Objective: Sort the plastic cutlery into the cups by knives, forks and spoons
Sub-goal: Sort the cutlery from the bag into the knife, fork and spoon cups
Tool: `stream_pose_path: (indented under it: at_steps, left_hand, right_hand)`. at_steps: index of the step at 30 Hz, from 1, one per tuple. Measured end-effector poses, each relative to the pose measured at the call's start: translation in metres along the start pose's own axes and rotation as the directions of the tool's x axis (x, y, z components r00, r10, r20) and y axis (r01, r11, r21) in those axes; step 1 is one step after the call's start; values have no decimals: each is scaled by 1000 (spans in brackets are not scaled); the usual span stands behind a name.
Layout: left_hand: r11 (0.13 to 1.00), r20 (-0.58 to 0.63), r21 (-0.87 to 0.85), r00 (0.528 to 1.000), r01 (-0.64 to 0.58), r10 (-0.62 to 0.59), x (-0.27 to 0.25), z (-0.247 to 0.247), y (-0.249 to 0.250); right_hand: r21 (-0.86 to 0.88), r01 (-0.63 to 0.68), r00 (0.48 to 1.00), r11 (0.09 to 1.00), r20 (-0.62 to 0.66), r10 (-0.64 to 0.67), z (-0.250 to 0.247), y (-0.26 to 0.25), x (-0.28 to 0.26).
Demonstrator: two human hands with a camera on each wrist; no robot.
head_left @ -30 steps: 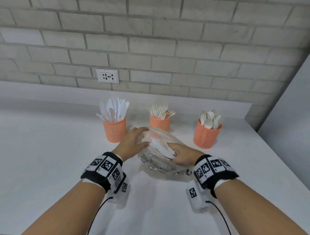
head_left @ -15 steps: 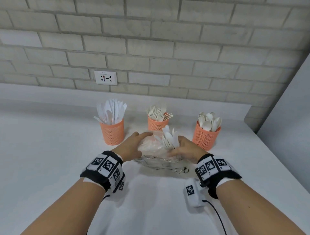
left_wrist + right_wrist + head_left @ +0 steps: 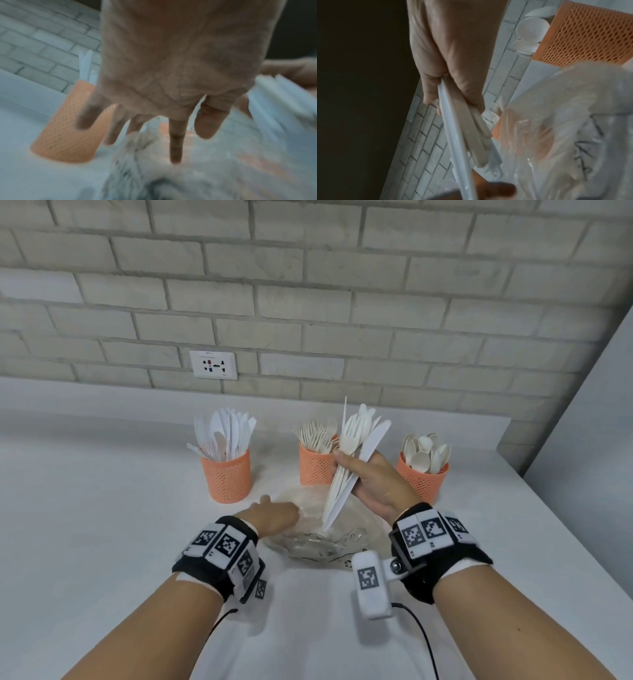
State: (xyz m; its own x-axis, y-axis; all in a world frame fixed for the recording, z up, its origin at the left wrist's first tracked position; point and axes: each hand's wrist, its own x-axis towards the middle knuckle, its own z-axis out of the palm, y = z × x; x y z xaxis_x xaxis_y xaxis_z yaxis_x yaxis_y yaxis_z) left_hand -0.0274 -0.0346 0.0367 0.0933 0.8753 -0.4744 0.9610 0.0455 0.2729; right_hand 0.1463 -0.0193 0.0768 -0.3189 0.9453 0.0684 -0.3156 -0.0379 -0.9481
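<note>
My right hand (image 3: 371,481) grips a bundle of white plastic cutlery (image 3: 352,453) upright above the clear glass bowl (image 3: 318,546); a fork and a knife show in the bundle. The bundle's handles (image 3: 467,129) pass through the same fist in the right wrist view. My left hand (image 3: 274,517) lies flat on the bowl's left side, fingers straight (image 3: 175,142). Three orange mesh cups stand behind: knives (image 3: 226,477) at left, forks (image 3: 313,463) in the middle, spoons (image 3: 423,477) at right.
The white counter (image 3: 102,525) runs to a brick wall with a socket (image 3: 214,365). A grey panel (image 3: 589,446) closes off the right side. Clear plastic wrap (image 3: 565,121) lies in the bowl.
My right hand has lifted the bundle of cutlery up out of the bowl and raised it in front of the fork cup. The left hand stayed on the bowl.
</note>
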Motion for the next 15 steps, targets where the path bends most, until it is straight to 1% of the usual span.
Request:
stream_pose_path:
  at_steps: [1,2,3,4,6,8,9,10,11,12,14,15]
  left_hand:
    - [989,-79,-141,996,-40,30,-4,-8,-2]
    - [957,-149,-264,985,-119,81,-9,-15,-1]
    - [901,-208,-374,967,-219,148,-15,-21,0]
    - [816,-250,-481,942,-320,222,-21,-24,3]
    - [602,-307,-652,886,-462,348,-30,-26,11]
    - [403,-349,-763,847,-505,401,-30,-23,14]
    - [324,-357,-804,840,-499,409,-29,-22,14]
    - [272,-359,-827,835,-492,418,-30,-22,14]
    - [247,-362,-836,832,-489,421,-30,-21,12]
    - [240,-368,-837,831,-491,417,-32,-20,11]
    - [258,-378,-827,835,-499,400,-34,-19,8]
    - [274,-383,-820,838,-502,388,-34,-19,7]
  right_hand:
    - [9,-9,1000,1000,0,9,1,1,0]
    - [18,-21,1000,1000,2,21,3,2,0]
    - [16,-31,999,999,7,31,6,4,1]
    - [16,-36,999,999,20,36,11,5,1]
    - [11,-45,997,999,63,44,23,9,1]
    - [-17,-64,993,998,95,65,36,11,0]
    - [-47,-69,992,997,100,73,41,12,0]
    - [-72,-71,992,995,102,78,45,11,0]
    - [-109,-66,991,992,108,78,48,10,0]
    - [-129,-67,989,989,120,83,50,10,1]
    - [-195,-84,984,977,136,112,55,9,4]
    - [-267,-87,985,960,123,123,58,10,5]
